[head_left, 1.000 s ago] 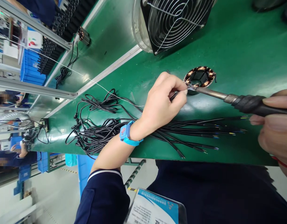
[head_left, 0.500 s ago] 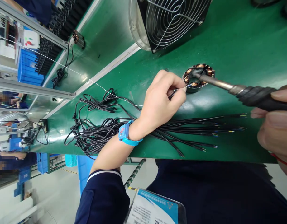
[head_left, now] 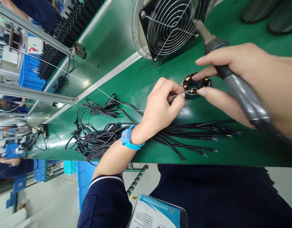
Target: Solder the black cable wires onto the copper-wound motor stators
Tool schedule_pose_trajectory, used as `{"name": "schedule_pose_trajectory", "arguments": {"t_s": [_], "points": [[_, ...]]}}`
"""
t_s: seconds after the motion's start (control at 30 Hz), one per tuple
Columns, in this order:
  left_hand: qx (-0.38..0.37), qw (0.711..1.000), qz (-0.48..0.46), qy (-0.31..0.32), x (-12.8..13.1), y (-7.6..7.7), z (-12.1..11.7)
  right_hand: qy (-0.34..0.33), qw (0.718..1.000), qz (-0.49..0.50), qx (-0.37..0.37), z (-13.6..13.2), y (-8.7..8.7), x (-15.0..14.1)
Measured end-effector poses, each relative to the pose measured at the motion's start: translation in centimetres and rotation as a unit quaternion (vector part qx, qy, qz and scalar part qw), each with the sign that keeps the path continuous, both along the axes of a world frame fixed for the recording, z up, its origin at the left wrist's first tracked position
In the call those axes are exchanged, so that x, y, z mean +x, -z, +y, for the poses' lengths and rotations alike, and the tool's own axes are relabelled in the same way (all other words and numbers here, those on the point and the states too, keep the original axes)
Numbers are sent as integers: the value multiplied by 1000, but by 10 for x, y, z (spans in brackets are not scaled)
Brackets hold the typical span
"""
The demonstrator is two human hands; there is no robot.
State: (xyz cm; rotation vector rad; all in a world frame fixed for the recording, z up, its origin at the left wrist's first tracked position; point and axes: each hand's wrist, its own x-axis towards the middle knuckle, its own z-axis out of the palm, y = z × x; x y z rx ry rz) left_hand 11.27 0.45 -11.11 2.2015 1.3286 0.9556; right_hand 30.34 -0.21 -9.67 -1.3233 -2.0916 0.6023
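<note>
A motor stator (head_left: 186, 85) with copper windings sits on the green bench. My left hand (head_left: 162, 103) is closed in a pinch at its left rim, gripping a thin silvery solder wire (head_left: 98, 87) whose tip reaches the windings. Dark cable also shows between those fingers, partly hidden. In my right hand (head_left: 252, 72) lies a soldering iron (head_left: 241, 93), its tip pointing up and away, in front of the fan. The thumb and a finger of that hand extend to the stator's right side; whether they touch it, I cannot tell.
Behind the stator stands a fan with a wire guard (head_left: 174, 28). Bundled black cables (head_left: 105, 136) lie along the bench's near side, stripped ends pointing right. Dark cylinders (head_left: 260, 11) stand at the far right. Another stator (head_left: 79, 50) sits beyond the metal frame. Other people work at left.
The soldering iron has lifted out of the stator and swung up towards the fan. My right hand has moved left, its fingertips now at the stator. My left hand keeps its pinch.
</note>
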Motion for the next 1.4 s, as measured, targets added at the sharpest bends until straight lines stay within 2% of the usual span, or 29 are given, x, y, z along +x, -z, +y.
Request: {"name": "schedule_pose_trajectory", "arguments": {"t_s": [0.07, 0.2, 0.27, 0.3, 0.37, 0.47, 0.53, 0.7, 0.83, 1.03, 1.2, 1.3, 1.4], "points": [[1, 1000, -4, 2, 0, 1, 0, -7, 999, 29, 32, 2, 6, -7], [-9, 1000, -18, 7, 1, 0, -1, 24, 997, 37, 60, -1, 19, -14], [-41, 998, -43, -3, 0, -2, -1, 32, 996, 33, 70, -1, 23, -14], [-77, 995, -61, -12, -1, -3, -1, 36, 996, 35, 73, -1, 25, -14], [-199, 975, -94, -24, -3, -8, -1, 31, 995, 42, 84, 3, 30, -12], [-394, 912, -117, -8, -7, -18, 3, -17, 994, 26, 108, 12, 40, -11], [-438, 887, -146, -18, -9, -25, 6, -58, 990, -5, 126, 17, 46, -11], [-444, 859, -243, -78, -10, -31, 11, -60, 985, -26, 157, 17, 48, -12], [-463, 844, -265, -62, -6, -26, 10, -64, 986, -10, 156, 12, 45, -9], [-478, 842, -242, -59, -2, -23, 11, -77, 983, 36, 162, 13, 42, -9], [-512, 823, -245, -16, -11, -24, 16, -45, 982, 38, 182, 10, 42, -9], [-504, 834, -225, 23, -12, -20, 17, -16, 983, 56, 175, 7, 42, -11], [-453, 873, -161, 78, -6, -15, 15, 21, 986, 86, 143, 5, 42, -17]]}}
